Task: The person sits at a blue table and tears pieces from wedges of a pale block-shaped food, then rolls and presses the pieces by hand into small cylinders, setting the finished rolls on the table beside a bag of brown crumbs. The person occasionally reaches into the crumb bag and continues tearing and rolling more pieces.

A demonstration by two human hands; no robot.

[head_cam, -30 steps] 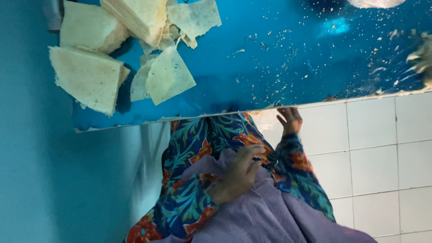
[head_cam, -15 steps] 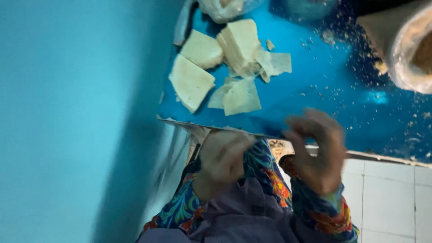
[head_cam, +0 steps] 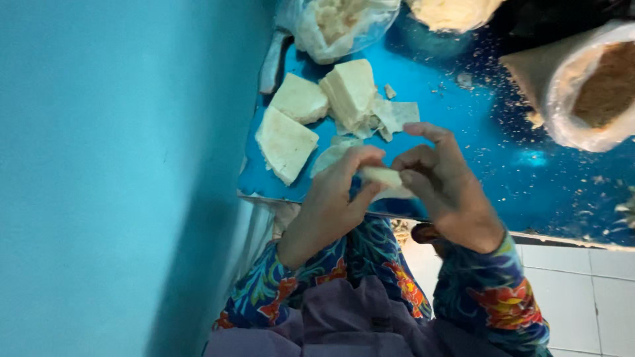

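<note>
- You hold a small pale roll between both hands, above the near edge of the blue table.
- Long axis of the roll: roughly left to right across the view, tilted slightly; one end sits under your left thumb, the other goes into your right fingers.
- Your left hand: thumb and forefinger closed together on the roll's left end, other fingers curled beneath.
- Your right hand: fingers bent and pinched on the roll's right end, forefinger raised over it.
- On the table beyond your hands lie pale flat wedges, with a thicker block and thin torn sheets just beside them.
- A clear bag of pale crumbs stands at the far edge; a bag of brown crumbs stands to the right, well apart from the wedges. Crumbs are scattered over the blue surface.
- Versus half a second ago: both hands were lower, at the table edge and blurred; now they are raised, closer together, and the roll shows between them.
- Versus one second ago: both hands were down at your lap, on the purple cloth.
</note>
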